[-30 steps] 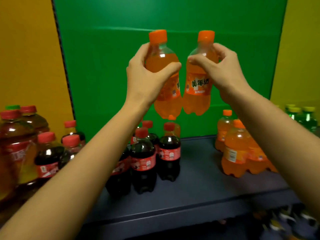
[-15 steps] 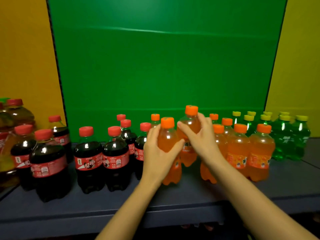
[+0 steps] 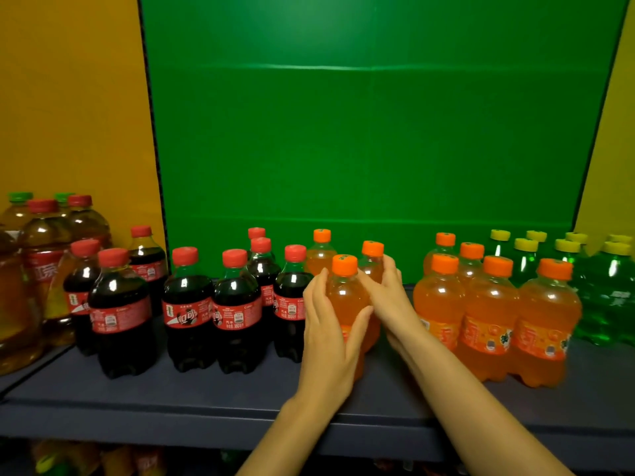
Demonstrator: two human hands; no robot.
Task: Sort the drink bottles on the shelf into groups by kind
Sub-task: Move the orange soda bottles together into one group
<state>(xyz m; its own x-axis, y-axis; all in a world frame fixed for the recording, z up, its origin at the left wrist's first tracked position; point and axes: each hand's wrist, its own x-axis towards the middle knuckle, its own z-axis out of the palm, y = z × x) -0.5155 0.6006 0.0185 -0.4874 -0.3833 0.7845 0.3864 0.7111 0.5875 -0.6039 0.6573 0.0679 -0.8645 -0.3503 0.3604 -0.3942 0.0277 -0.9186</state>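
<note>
While the left hand (image 3: pixel 326 333) wraps the near orange bottle (image 3: pixel 347 300) and the right hand (image 3: pixel 388 297) grips the rear one (image 3: pixel 372 261) on the shelf (image 3: pixel 206 393) (between colas and orange group), hold the rigid, slippery bodies mid-label.

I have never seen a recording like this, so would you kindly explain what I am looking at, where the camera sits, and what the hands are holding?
There is no machine here: a person works with two bare hands, and the single picture comes from a camera worn on the head, looking forward and down. In front is a dark shelf against a green backdrop. On it stand dark cola bottles with red caps, a cluster of orange soda bottles, green bottles with yellow caps at far right, and larger tea bottles at far left. The left hand has its grip around one orange bottle; the right hand holds a second orange bottle just behind it.
</note>
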